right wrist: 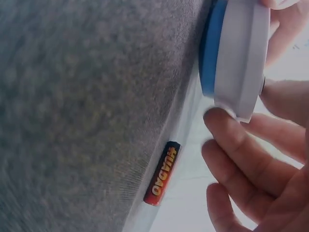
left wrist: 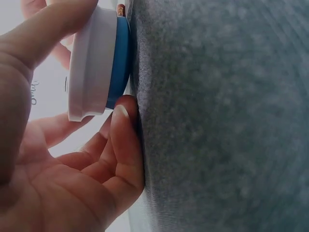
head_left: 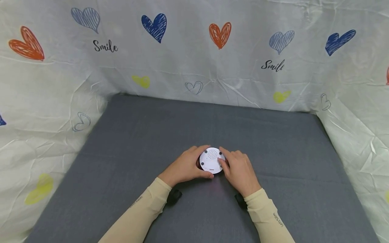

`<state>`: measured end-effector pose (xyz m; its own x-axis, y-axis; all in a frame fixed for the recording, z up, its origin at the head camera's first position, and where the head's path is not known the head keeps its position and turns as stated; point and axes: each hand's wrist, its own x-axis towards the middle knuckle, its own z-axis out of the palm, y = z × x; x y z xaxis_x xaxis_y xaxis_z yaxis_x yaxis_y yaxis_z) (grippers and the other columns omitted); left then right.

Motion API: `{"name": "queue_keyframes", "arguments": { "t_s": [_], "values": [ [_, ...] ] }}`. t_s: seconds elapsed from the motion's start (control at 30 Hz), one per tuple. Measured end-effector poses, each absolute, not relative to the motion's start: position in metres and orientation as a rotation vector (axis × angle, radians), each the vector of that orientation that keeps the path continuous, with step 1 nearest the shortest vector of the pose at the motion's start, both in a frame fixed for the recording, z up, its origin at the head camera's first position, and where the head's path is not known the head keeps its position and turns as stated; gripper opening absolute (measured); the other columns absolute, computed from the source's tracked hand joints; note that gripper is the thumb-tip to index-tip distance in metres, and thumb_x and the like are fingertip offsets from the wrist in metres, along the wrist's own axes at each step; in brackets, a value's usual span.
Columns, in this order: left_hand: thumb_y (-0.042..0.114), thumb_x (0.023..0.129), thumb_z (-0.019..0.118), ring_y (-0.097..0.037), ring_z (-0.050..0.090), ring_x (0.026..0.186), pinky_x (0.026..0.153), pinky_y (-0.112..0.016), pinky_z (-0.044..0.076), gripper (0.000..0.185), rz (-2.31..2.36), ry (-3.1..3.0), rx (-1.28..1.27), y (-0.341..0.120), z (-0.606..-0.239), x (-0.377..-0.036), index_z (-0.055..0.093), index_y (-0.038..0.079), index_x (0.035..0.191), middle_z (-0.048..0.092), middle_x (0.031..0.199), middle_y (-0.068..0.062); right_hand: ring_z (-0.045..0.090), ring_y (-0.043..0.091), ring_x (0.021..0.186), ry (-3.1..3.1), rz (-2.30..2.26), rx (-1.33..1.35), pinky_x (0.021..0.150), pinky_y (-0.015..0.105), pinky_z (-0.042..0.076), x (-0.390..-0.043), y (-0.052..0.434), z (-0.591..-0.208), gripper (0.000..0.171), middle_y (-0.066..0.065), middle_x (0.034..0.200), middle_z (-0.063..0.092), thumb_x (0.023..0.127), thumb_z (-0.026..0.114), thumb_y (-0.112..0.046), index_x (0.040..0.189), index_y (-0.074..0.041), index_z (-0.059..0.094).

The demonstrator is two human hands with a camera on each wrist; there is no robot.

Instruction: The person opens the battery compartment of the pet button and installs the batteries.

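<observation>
A round white-and-blue device (head_left: 210, 165) is held just above the grey cloth, its white underside up, with small holes and dark feet. The left hand (head_left: 189, 165) grips its rim from the left, thumb on the near edge and forefinger on the far edge. From the right, the right hand (head_left: 241, 170) pinches the device, its thumb on the white face and its forefinger at the rim. Both wrist views show the blue side (left wrist: 120, 63) facing down to the cloth. A red and black battery (right wrist: 163, 174) lies beyond the right fingers; in the head view it is hidden.
Grey cloth (head_left: 136, 135) covers the table. White sheeting (head_left: 182, 60) printed with hearts and "Smile" stands along the back and both sides. A dark wrist camera (head_left: 174, 196) shows under the left sleeve, another (head_left: 240, 201) by the right.
</observation>
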<state>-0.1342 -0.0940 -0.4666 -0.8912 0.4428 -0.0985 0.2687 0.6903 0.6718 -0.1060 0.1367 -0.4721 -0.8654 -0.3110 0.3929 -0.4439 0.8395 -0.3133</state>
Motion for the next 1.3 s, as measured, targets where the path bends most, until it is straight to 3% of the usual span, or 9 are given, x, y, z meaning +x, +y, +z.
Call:
{"name": "queue_keyframes", "arguments": {
  "t_s": [0.3,0.7,1.3],
  "values": [
    [0.056,0.079,0.094,-0.015,0.061,0.097,0.085,-0.037,0.054,0.097,1.020,2.648,0.585,-0.0944,-0.4650,-0.1348,0.050,0.028,0.161,0.065,0.126,-0.002,0.066,0.030,0.133,-2.544,0.572,0.827,0.108,0.054,0.052,-0.1036,0.1365,-0.4668,0.043,0.009,0.139,0.074,0.091,0.090,-0.030,0.129,-0.013,0.080],
    [0.056,0.081,0.093,-0.015,0.062,0.100,0.087,-0.038,0.055,0.097,1.019,2.641,0.603,-0.0926,-0.4623,-0.1347,0.049,0.027,0.163,0.065,0.129,-0.003,0.071,0.025,0.131,-2.535,0.440,0.923,0.110,0.045,0.054,-0.1025,0.1369,-0.4659,0.036,0.008,0.135,0.077,0.090,0.089,-0.031,0.120,-0.011,0.083],
    [0.051,0.082,0.091,-0.015,0.062,0.095,0.085,-0.037,0.055,0.091,0.992,2.666,0.598,-0.0930,-0.4676,-0.1344,0.052,0.026,0.161,0.066,0.124,-0.005,0.070,0.030,0.131,-2.528,0.355,0.980,0.107,0.048,0.056,-0.1018,0.1344,-0.4669,0.031,0.011,0.135,0.077,0.094,0.086,-0.027,0.121,-0.011,0.082]
  ]
}}
